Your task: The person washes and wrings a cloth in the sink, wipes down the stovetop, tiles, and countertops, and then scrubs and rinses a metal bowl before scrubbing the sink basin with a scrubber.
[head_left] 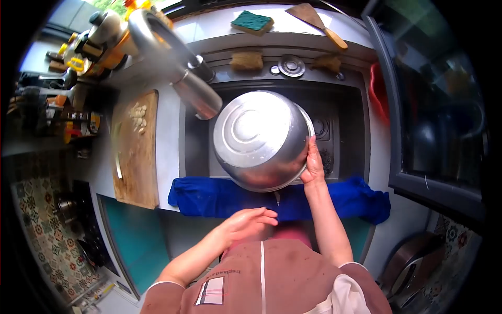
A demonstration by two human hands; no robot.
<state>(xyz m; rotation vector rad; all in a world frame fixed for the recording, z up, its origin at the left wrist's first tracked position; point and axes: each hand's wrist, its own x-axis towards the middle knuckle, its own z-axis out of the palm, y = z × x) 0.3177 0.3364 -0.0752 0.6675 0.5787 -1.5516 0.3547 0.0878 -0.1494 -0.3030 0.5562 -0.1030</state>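
Observation:
Over the dark sink (351,104), a shiny metal bowl (256,136) is tilted with its round base facing up toward me. My right hand (312,163) grips the bowl's rim on its right side. Below the bowl, my left hand (250,222) holds nothing, its fingers stretched out toward the right and somewhat apart from the bowl. A blue cloth (209,198) lies along the sink's front edge, partly under the bowl. The metal faucet (196,91) reaches in just left of the bowl.
A wooden cutting board (137,167) with chopped pale pieces lies to the left. Behind the sink are a green sponge (252,22), a brown sponge (247,61), a drain strainer (292,66) and a scraper (314,21). An open window frame (395,152) stands right.

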